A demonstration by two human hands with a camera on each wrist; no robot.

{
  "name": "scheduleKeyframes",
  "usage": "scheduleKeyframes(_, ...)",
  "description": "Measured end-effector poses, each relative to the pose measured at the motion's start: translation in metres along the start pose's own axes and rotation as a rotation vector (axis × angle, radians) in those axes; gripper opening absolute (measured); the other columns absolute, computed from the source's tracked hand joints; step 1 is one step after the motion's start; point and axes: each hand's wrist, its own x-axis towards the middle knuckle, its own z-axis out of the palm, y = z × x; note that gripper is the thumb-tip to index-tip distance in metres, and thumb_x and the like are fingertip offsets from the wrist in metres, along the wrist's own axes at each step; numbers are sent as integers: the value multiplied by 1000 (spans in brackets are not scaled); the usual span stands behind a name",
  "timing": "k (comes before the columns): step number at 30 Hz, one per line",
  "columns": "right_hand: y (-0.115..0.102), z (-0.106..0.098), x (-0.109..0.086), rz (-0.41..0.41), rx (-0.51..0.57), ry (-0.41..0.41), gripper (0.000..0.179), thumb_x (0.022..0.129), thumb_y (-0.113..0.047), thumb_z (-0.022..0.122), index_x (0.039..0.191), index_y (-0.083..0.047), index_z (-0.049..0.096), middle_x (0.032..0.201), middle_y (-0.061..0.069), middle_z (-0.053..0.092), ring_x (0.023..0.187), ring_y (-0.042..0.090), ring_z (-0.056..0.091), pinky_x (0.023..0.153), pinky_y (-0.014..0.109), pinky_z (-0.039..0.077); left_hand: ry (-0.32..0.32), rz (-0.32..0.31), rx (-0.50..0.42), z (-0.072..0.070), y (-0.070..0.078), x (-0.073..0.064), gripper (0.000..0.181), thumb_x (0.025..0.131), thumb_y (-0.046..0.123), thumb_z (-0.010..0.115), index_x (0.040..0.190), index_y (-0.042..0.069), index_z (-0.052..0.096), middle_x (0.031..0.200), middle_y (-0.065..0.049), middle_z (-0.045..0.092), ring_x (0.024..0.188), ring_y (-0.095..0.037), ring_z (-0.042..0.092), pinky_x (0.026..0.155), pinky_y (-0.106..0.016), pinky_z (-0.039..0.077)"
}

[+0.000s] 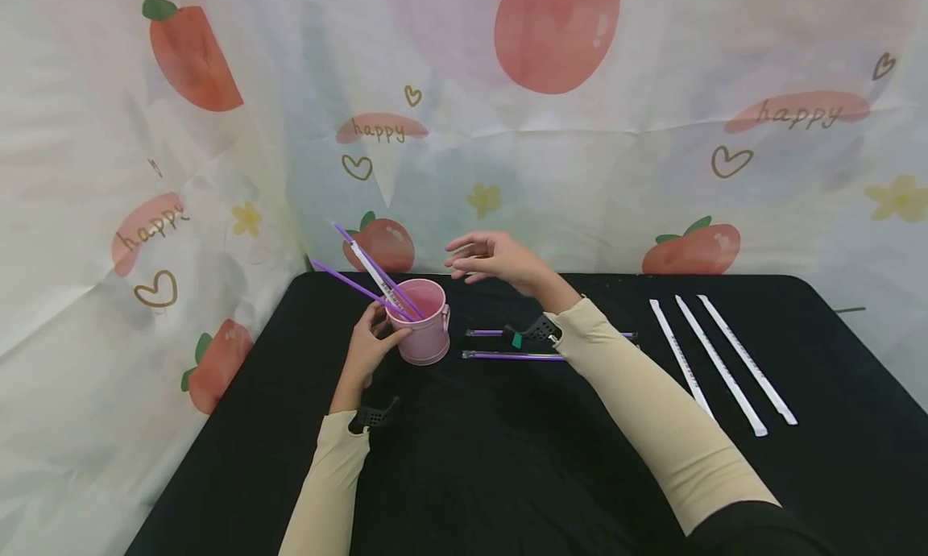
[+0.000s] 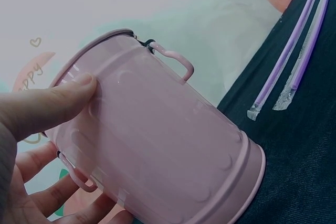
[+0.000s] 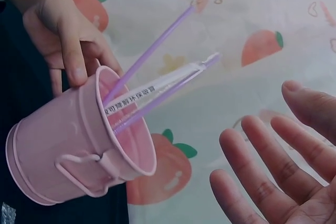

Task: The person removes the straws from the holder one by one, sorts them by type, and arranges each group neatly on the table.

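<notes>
On the table, at the left of centre, stands a small pink bucket (image 1: 424, 342) with little side handles. My left hand (image 1: 370, 346) grips it near the rim, thumb on the near side and fingers round the far left side. A white paper-wrapped straw (image 3: 152, 88) and purple straws (image 3: 152, 51) lean out of the bucket towards the left. Raised in the air to the right of the bucket and above it, my right hand (image 1: 500, 262) holds nothing, its fingers spread and slightly bent in the right wrist view.
Purple straws (image 1: 511, 355) in clear wrappers lie beneath my right forearm, right of the bucket. Farther right, three white paper-wrapped straws (image 1: 747, 358) lie slanted on the black cloth (image 1: 464, 475). A printed curtain (image 1: 565, 177) hangs behind the table.
</notes>
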Motion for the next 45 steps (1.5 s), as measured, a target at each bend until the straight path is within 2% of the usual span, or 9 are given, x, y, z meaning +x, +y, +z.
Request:
scheduleKeyframes(5,2,6,4,2,3,11,39,92,-10,57,129,1,50,127,27,56,104,31,64,91,44,53,-5,6,-10,1,1,1,67,82,1,68,139,-4,34,140,-29,40,131,-46,38,108,-57,33)
scheduleKeyframes(12,8,18,16,-1,27,20,38,92,-9,58,128,1,52,125,28,57,110,43,58,92,50,51,-2,-1,13,0,-1,1,66,82,3,69,139,-3,35,140,-28,40,132,-45,38,108,-56,35)
scheduleKeyframes(16,12,27,21,-5,25,20,37,91,-9,59,126,1,53,124,27,58,112,41,58,93,51,50,-5,3,15,-1,-1,1,64,83,3,68,138,-3,36,139,-28,41,131,-45,39,107,-55,36)
scheduleKeyframes(23,17,43,29,14,10,30,36,91,-11,60,124,1,55,122,23,61,106,34,63,91,47,53,5,11,16,-2,-27,13,66,83,7,70,139,3,36,140,-24,41,132,-42,40,107,-54,37)
scheduleKeyframes(29,23,55,38,28,26,23,34,91,-8,60,123,3,55,121,25,59,111,39,59,92,45,52,11,9,27,-2,-28,15,66,83,9,70,140,4,36,140,-22,42,131,-41,40,107,-54,38)
scheduleKeyframes(38,29,74,50,29,24,37,31,89,-7,61,118,4,58,115,25,62,106,36,62,92,46,52,-6,-6,21,-3,-25,14,68,84,9,69,141,4,33,143,-22,39,133,-41,38,108,-53,37)
scheduleKeyframes(42,29,82,54,32,29,38,31,89,-6,62,117,5,58,114,25,63,102,35,63,91,46,52,-18,-31,10,-3,-19,12,69,84,9,69,142,3,33,144,-23,38,134,-41,37,108,-52,36)
scheduleKeyframes(45,30,85,56,34,22,39,31,89,-6,62,117,4,59,114,24,63,100,29,65,91,45,53,-21,-32,25,-2,-8,6,67,84,6,68,141,0,32,143,-25,38,133,-43,37,108,-53,36)
